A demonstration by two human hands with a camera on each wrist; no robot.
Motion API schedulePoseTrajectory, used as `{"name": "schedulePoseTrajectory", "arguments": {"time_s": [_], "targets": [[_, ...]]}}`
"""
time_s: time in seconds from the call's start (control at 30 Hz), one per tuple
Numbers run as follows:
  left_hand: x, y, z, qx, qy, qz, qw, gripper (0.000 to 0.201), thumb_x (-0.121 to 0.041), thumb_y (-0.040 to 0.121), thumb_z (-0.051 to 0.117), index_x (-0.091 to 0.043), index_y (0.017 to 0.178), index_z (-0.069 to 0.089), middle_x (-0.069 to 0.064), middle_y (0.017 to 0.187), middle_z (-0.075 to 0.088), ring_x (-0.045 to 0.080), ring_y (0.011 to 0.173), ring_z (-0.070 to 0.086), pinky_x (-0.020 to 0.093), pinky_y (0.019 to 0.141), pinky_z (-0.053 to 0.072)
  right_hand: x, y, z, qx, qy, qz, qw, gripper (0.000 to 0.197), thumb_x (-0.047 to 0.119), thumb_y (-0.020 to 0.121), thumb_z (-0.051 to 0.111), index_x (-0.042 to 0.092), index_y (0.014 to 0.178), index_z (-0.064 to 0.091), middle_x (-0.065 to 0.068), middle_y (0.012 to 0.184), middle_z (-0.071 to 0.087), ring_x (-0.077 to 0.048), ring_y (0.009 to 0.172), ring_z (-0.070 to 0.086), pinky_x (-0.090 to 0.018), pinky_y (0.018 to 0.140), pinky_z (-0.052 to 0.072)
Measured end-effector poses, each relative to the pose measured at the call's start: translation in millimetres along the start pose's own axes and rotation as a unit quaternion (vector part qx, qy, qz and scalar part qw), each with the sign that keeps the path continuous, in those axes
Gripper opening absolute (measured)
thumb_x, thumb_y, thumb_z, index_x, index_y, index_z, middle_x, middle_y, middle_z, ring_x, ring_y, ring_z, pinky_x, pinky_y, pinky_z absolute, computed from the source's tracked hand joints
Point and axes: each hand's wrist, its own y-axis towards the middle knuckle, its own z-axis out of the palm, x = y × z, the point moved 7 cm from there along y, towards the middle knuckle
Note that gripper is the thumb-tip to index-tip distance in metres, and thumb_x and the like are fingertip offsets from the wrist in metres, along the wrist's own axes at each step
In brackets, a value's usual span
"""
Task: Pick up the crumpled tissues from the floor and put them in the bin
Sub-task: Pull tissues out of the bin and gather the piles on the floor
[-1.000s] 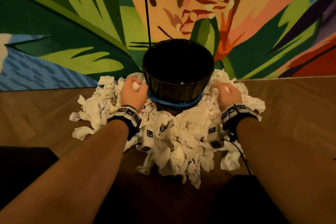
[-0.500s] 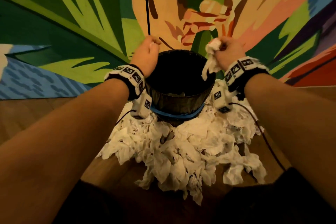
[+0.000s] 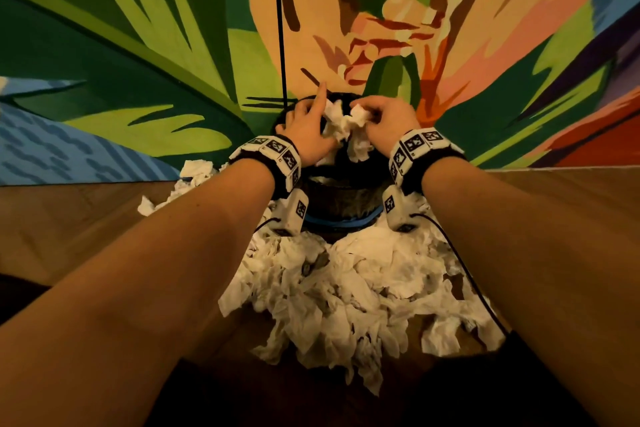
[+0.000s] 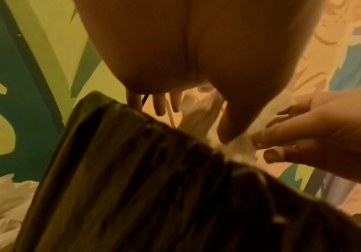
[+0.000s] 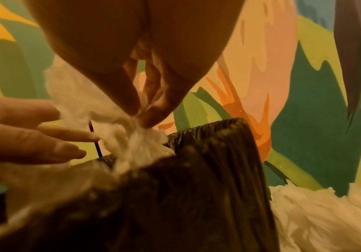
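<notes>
At the centre of the head view, both hands meet above the black plastic-lined bin (image 3: pixel 341 199). The right hand (image 3: pixel 388 121) pinches a crumpled white tissue wad (image 3: pixel 346 125) between thumb and fingertips, the wad hanging below the pinch over the bin's mouth. The left hand (image 3: pixel 306 128) touches it with straightened, spread fingers, and more crumpled white tissues (image 3: pixel 346 288) lie heaped on the wooden floor (image 3: pixel 86 218) at lower centre.

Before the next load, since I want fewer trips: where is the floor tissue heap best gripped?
Probably the thick front middle of the tissue heap, from above with spread fingers: it lies loose and piled on the floor before the bin, so a top scoop gathers most.
</notes>
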Motion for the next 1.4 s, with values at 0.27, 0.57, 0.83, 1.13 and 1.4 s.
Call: {"name": "schedulePoseTrajectory", "arguments": {"time_s": [0.27,0.57,0.83,1.13,1.4], "targets": [[9,-7,-24,-0.123,-0.117,0.051,0.984,0.060,-0.030,0.085,0.070,-0.029,0.141,0.047,0.004,0.137,0.049,0.025,0.127,0.044,0.045,0.110,0.034,-22,-8,-9,-0.001,0.038,0.020,0.999,0.062,-0.001,0.086,0.047,0.032,0.138,0.049,0.003,0.110,0.061,-0.013,0.081,0.059,-0.017,0.068,0.046],[-10,-55,-26,-0.108,-0.232,0.158,0.954,0.016,-0.036,0.091,0.051,-0.032,0.085,0.066,-0.009,0.062,0.064,0.008,0.054,0.058,0.025,0.055,0.049,-126,-70,-53,-0.235,0.136,0.220,0.937,0.042,0.011,0.086,0.056,0.034,0.119,0.045,0.009,0.077,0.058,-0.008,0.062,0.057,-0.020,0.045,0.040],[2,-94,39,0.007,-0.025,0.229,0.973,0.027,-0.038,0.086,0.052,-0.023,0.065,0.059,-0.005,0.051,0.052,0.009,0.047,0.049,0.028,0.049,0.044,-165,-124,16,0.013,0.002,0.262,0.965,0.013,0.022,0.090,0.057,0.029,0.100,0.058,0.005,0.080,0.059,-0.009,0.067,0.053,-0.022,0.051,0.036],[67,-115,120,0.188,0.147,0.125,0.963,0.026,-0.051,0.089,0.050,-0.030,0.086,0.065,-0.008,0.070,0.060,0.015,0.067,0.057,0.029,0.060,0.046,-108,-140,94,0.189,-0.058,0.109,0.974,0.027,0.021,0.090,0.055,0.029,0.116,0.052,-0.002,0.082,0.061,-0.020,0.072,0.059,-0.034,0.065,0.049],[143,-143,158,0.229,0.119,-0.092,0.962,0.052,-0.070,0.080,0.055,-0.028,0.110,0.053,-0.003,0.100,0.059,0.019,0.091,0.055,0.032,0.074,0.046,-120,-178,153,0.320,-0.143,0.152,0.924,0.048,0.052,0.081,0.062,0.042,0.124,0.042,0.003,0.107,0.061,-0.021,0.094,0.060,-0.035,0.084,0.052]]}}
